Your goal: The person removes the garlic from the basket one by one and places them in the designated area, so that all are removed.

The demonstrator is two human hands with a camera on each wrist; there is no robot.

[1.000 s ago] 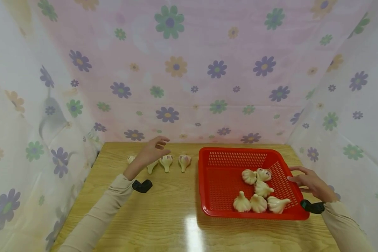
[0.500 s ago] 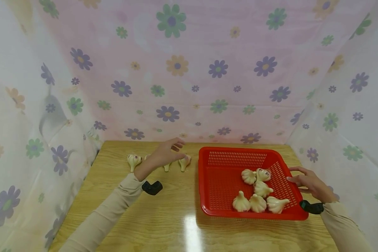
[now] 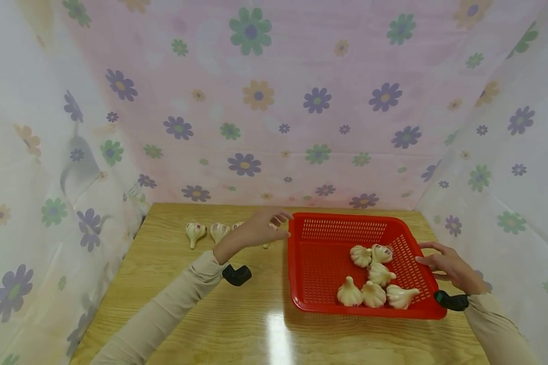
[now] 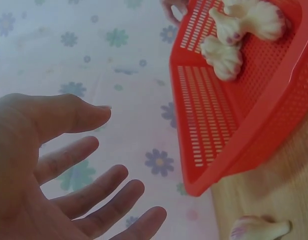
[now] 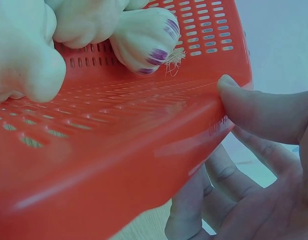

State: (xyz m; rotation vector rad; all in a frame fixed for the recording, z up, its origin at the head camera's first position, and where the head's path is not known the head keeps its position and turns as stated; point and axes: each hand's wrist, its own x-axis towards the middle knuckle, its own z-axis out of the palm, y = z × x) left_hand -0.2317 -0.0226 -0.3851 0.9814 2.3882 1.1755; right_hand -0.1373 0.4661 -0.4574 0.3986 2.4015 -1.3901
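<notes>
A red plastic basket (image 3: 319, 307) sits on the table with several garlic bulbs (image 3: 381, 274) gathered toward its right side. My right hand (image 3: 454, 266) holds the basket's right rim; in the right wrist view its thumb (image 5: 263, 112) lies on top of the rim and the other fingers are below, outside the wall. At the opposite side, my left hand (image 3: 260, 228) hovers with fingers spread and nothing in them, fingertips close by the left rim. Behind and left of this hand is a row of garlic bulbs (image 3: 195, 233), the right ones partly hidden by it.
The wooden table (image 3: 210, 314) carries both the row of bulbs and the basket. Flower-printed sheets (image 3: 297, 142) wall it in at the back and both sides. One loose bulb (image 4: 258, 228) lies near the basket's corner in the left wrist view.
My left hand has moved right, from over the row of garlic to the basket's left rim. The right hand stays on the right rim, and the basket has hardly moved.
</notes>
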